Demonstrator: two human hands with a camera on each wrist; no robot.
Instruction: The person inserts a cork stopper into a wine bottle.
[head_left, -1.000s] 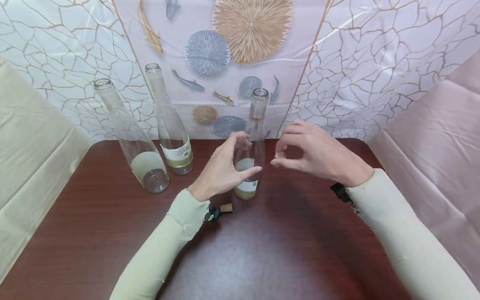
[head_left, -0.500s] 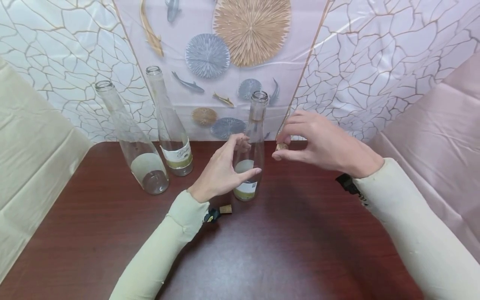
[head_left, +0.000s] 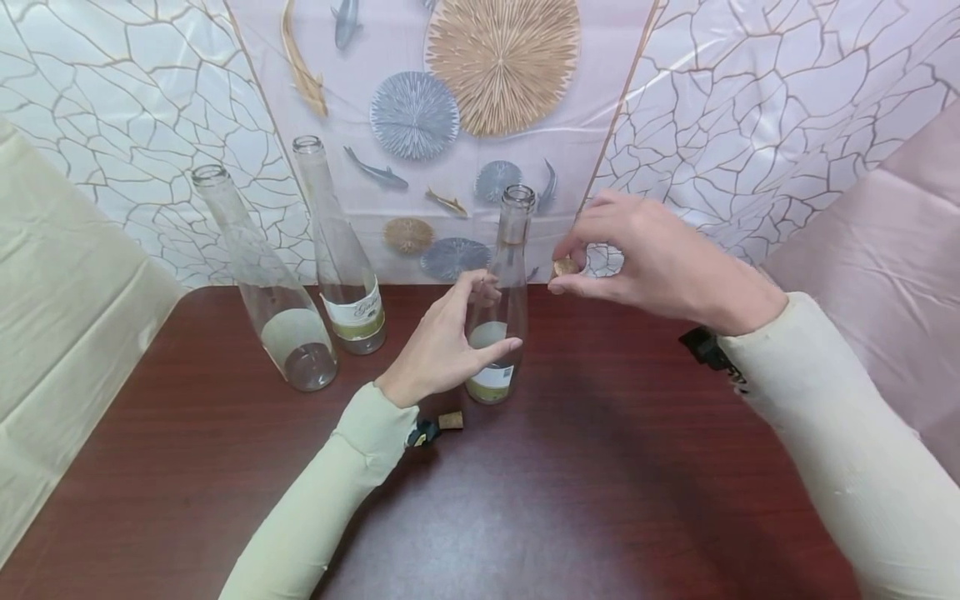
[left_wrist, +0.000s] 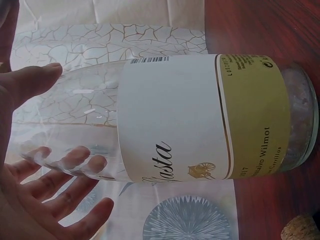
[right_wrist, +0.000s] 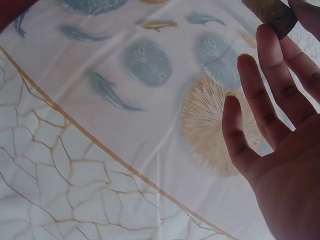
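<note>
A clear glass wine bottle (head_left: 512,275) with a white and green label stands upright on the table in front of me. My left hand (head_left: 442,337) holds it loosely round the body, thumb on the near side and fingers curled behind the glass. In the left wrist view those fingers (left_wrist: 75,160) show at the bottle's shoulder, above the label (left_wrist: 170,120). To the right of the bottle neck, my right hand (head_left: 645,254) pinches a cork (head_left: 565,267) between thumb and fingertips, in the air and lower than the bottle's mouth. The right wrist view shows this cork (right_wrist: 274,15) at its top edge.
Two more clear bottles stand at the left: a leaning-looking one (head_left: 273,283) and a labelled one (head_left: 348,267) behind it. A second cork (head_left: 451,420) lies on the dark red table (head_left: 480,517) beside my left wrist. Patterned cloth (head_left: 712,125) hangs along the back.
My right hand has risen with the cork and shifted slightly right, from beside the bottle's body up toward its neck. The left hand and the bottles keep their places.
</note>
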